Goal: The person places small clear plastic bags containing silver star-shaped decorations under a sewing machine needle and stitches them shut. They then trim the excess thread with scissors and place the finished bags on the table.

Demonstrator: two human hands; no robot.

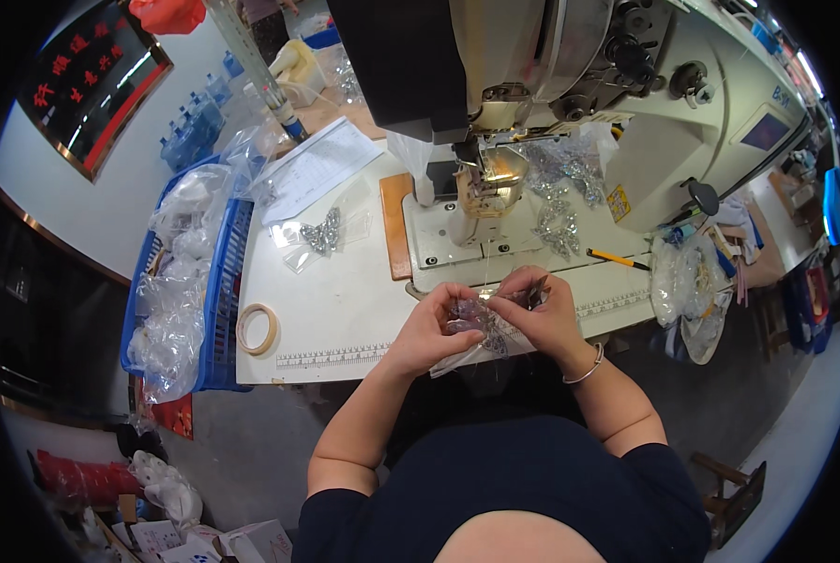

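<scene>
Silvery winged piece (496,345): thin, glittery and partly see-through, held in front of my body at the near edge of the white tabletop (335,305). Whether it is one layer or several, I cannot tell.
Left hand (426,330): my thumb and fingertips pinch the piece's left side, probably lightly, since it looks flimsy.
Right hand (553,317): my thumb and forefinger pinch it from the right, close to the left fingertips, which seems to keep the small shape steady.
Ruler strip (335,357): runs along the near edge, likely there for measuring at a glance.
Sewing machine (664,178): stands just beyond my hands, its body toward the tabletop's right.
Loose silvery pieces (558,227): lie beside the machine, seemingly kept within reach.
Yellow pencil (617,258): lies right of them.
Butterfly-shaped piece (322,233): lies on clear plastic toward the left edge, perhaps set apart so it shows.
Paper sheet (317,174): at the far left corner.
Tape roll (272,331): flat at the near left corner.
Blue basket (218,324): against the left edge, filled with clear bags (171,324).
</scene>
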